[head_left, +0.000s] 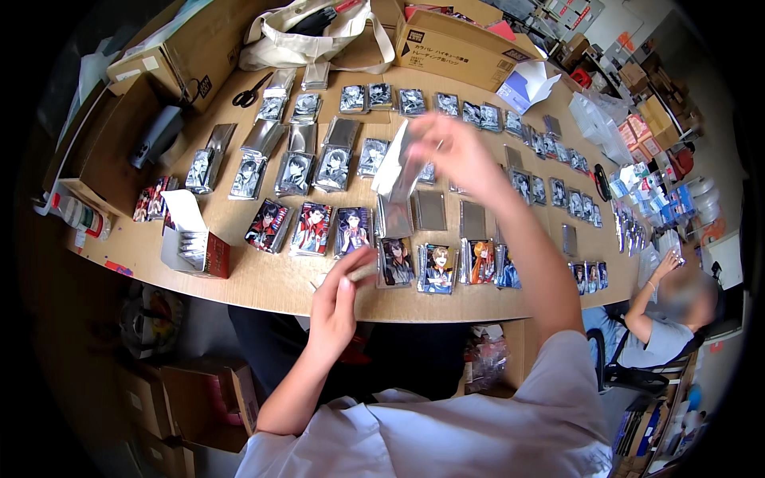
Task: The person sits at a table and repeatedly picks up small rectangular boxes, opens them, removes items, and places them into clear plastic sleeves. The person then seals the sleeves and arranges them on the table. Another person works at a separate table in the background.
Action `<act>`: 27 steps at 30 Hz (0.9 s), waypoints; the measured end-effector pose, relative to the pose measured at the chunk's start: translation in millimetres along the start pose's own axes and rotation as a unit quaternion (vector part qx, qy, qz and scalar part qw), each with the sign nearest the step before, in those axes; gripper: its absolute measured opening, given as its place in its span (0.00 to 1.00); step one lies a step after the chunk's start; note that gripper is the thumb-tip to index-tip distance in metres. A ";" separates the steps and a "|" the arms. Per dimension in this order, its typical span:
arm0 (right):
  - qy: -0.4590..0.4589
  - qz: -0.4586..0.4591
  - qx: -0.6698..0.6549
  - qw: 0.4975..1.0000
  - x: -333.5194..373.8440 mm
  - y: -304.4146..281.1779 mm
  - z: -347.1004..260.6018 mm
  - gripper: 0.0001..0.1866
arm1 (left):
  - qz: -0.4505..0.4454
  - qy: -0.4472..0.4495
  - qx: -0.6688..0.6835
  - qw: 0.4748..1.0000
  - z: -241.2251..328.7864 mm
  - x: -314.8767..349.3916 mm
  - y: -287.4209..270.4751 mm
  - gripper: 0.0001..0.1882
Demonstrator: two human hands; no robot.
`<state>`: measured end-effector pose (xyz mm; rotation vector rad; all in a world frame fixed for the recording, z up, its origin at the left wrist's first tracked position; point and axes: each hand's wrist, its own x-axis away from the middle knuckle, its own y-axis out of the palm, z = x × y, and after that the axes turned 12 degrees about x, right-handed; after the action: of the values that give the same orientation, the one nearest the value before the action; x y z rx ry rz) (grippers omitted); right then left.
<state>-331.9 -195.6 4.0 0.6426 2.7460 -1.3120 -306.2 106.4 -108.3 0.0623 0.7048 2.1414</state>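
Observation:
My right hand (453,151), smeared by motion, is raised over the middle of the table. Its fingers pinch a torn white and silvery wrapper (392,163), which hangs above the card stacks. Near the table's front edge is my left hand (339,307), its fingers curled together; whatever they hold is too small to make out. Just beyond it lie stacks of sleeved picture cards in colour, one with a purple background (353,229) and one with a red figure (312,229). A stack with a blond figure (437,268) sits right of that hand.
Rows of black-and-white card stacks (333,167) cover the table (151,253). An open small box (209,253) with silvery packets stands front left. Black scissors (251,92), a cloth bag (319,36) and a cardboard carton (454,56) lie farther back. Another person (665,319) sits at right.

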 end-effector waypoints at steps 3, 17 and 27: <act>0.036 0.167 0.189 0.967 -50.7 -39.2 71.9 0.11 | 0.043 0.199 -0.407 0.891 3.5 12.5 -26.9 0.14; 0.073 0.053 0.197 0.976 -111.9 10.9 209.7 0.15 | 0.092 0.299 -0.600 0.736 -31.6 23.5 -90.0 0.08; 0.050 0.100 0.243 0.964 -102.0 9.2 193.6 0.15 | 0.083 0.315 -0.616 0.717 -35.9 23.1 -94.8 0.10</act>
<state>-263.6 -371.7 -106.9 1.0049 2.3445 -1.9585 -262.6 151.9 -191.0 -1.4079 -0.5504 2.3746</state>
